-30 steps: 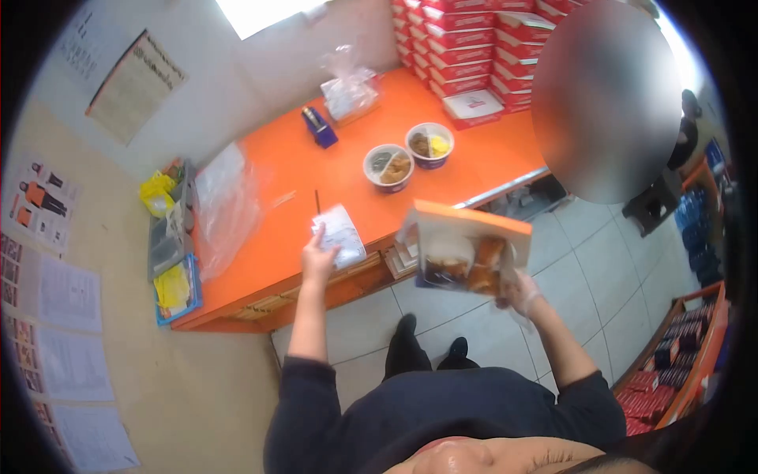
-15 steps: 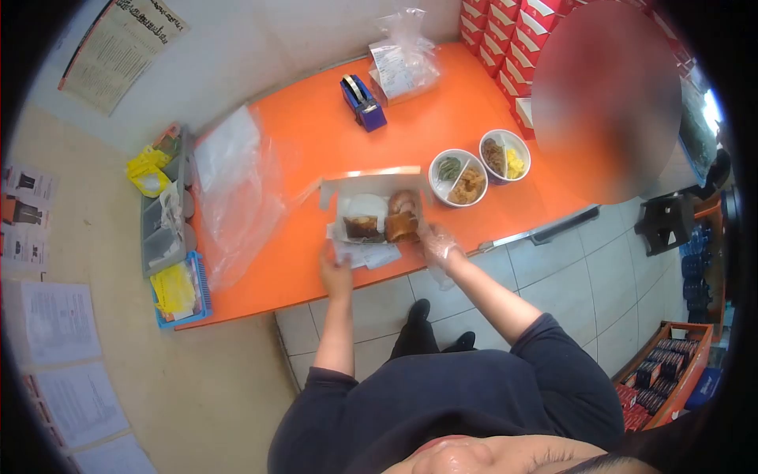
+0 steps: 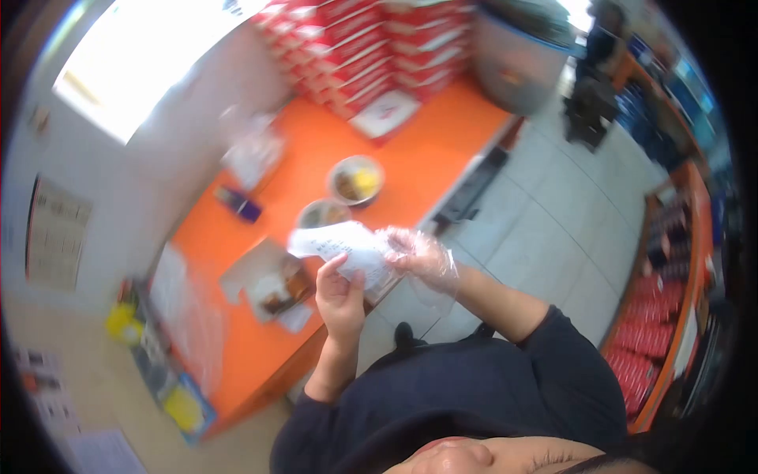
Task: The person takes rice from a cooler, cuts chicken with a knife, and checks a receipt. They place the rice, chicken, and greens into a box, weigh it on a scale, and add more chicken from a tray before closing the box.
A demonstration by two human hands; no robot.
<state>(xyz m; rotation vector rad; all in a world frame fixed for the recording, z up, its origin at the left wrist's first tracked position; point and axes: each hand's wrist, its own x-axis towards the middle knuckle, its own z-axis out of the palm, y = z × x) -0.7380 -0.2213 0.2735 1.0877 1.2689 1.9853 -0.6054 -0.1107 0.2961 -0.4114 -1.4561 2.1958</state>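
A white printed slip of paper (image 3: 351, 246) is held up between my two hands above the table's front edge. My left hand (image 3: 341, 296) is bare and pinches its lower left part. On the right side, my right hand (image 3: 418, 257), in a clear plastic glove, grips the paper's other end. The open food box (image 3: 257, 276), with rice and brown pieces of food, sits on the orange table left of my hands. Behind the paper stand two round bowls: one with yellow and brown food (image 3: 356, 181), the other (image 3: 320, 213) partly covered by the paper.
Red and white boxes (image 3: 355, 55) are stacked at the back beside a large round container (image 3: 521, 63). A blue tape dispenser (image 3: 238, 204), a plastic bag (image 3: 254, 150), clear plastic sheets (image 3: 185, 316) and a grey tray (image 3: 154, 340) lie left. A shelf (image 3: 679, 292) stands right.
The view has swung to the right. Both hands have left the food box and come up with the paper slip between them. The box stays open on the table.
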